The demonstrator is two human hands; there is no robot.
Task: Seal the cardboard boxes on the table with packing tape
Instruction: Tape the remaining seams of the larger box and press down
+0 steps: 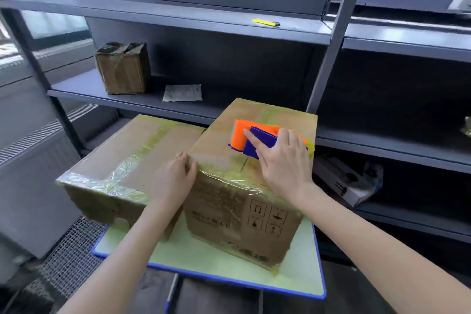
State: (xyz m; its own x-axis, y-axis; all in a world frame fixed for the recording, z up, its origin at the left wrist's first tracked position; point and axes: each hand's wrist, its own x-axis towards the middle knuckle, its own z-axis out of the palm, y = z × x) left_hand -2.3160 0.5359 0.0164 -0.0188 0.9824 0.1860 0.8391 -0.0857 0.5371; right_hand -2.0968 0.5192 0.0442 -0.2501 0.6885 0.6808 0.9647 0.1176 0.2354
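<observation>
- Right hand (283, 160) wraps a tape gun (257, 139) on top of the tall box (244, 201), fingers curled over it.
- Left hand (175, 178) lies spread and flat on that box's near left top corner, holding nothing.
- The top seam runs away from the person, straight ahead of the right hand, which looks nearer to it.
- A low box (122, 160) touches the tall one's left side; both sit on the counter (300, 275).
- Both boxes are closed, contents hidden.

A yellow cutter (266, 23) lies on the upper shelf (178, 16) at twelve o'clock. At ten o'clock, a small taped parcel (123, 69) stands beside a paper slip (182, 93).
</observation>
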